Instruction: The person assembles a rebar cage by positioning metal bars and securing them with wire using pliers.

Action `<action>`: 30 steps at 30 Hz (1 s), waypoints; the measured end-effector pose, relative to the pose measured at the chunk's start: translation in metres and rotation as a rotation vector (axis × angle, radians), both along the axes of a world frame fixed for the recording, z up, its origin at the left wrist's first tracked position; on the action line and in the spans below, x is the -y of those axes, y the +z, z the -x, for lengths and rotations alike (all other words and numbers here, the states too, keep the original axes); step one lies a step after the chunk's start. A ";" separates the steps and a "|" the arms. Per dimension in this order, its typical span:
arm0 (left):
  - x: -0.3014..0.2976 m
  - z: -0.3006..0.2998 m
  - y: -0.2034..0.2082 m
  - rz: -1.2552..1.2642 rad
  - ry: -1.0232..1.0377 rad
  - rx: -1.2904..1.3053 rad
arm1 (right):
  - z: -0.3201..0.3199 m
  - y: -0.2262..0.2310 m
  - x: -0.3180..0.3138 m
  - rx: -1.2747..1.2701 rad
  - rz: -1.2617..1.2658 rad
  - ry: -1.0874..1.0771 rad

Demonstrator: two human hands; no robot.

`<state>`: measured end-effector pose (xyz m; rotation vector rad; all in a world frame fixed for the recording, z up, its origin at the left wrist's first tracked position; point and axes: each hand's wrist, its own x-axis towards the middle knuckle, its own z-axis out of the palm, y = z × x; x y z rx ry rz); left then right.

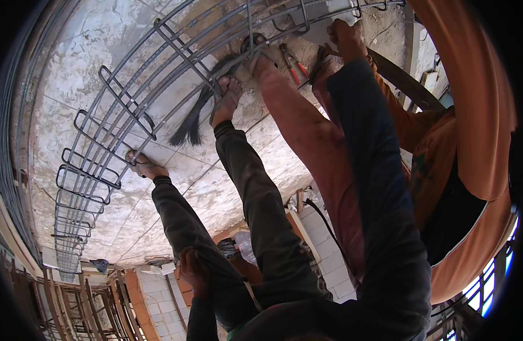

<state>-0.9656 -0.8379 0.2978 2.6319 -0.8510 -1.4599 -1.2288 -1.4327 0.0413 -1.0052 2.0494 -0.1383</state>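
Right hand [347, 41] seemingly near cage edge [209, 78]

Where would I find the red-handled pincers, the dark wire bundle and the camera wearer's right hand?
Pincers [294, 73], head view: on one red handle.
Wire bundle [194, 118], head view: on its dark strands.
Right hand [347, 41], head view: on the hand's middle.
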 end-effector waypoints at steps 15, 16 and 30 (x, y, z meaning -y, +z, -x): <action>0.016 -0.005 0.007 -0.005 -0.001 -0.030 | 0.035 -0.020 0.016 -0.350 0.218 0.978; 0.020 -0.006 0.008 -0.013 -0.008 -0.033 | 0.033 -0.022 0.016 -0.355 0.220 0.988; 0.016 -0.003 0.002 -0.011 0.009 -0.011 | 0.041 -0.019 0.009 -0.447 0.309 1.130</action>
